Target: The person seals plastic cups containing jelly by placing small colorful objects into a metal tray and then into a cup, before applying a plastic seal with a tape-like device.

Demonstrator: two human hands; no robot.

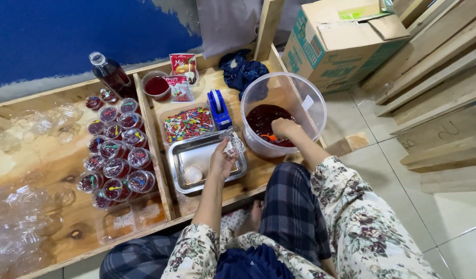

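Note:
My right hand point(284, 127) reaches down into a large clear plastic bucket point(313, 103) of dark red liquid and grips an orange scoop point(269, 137) at the surface. My left hand point(222, 157) hovers over a shiny metal tray point(189, 150) and holds a small clear plastic cup point(234, 144). A clear lid or cup point(193, 174) lies in the tray's near left corner. Both arms wear floral sleeves.
Several lidded cups of red jelly point(116, 157) stand grouped to the left. A tray of small colourful spoons point(188, 124), a blue tape dispenser point(218, 107), a bottle of red liquid point(110, 73), a red bowl point(156, 85), sachets and empty cups point(21, 227) surround them. A cardboard box point(341, 41) stands behind.

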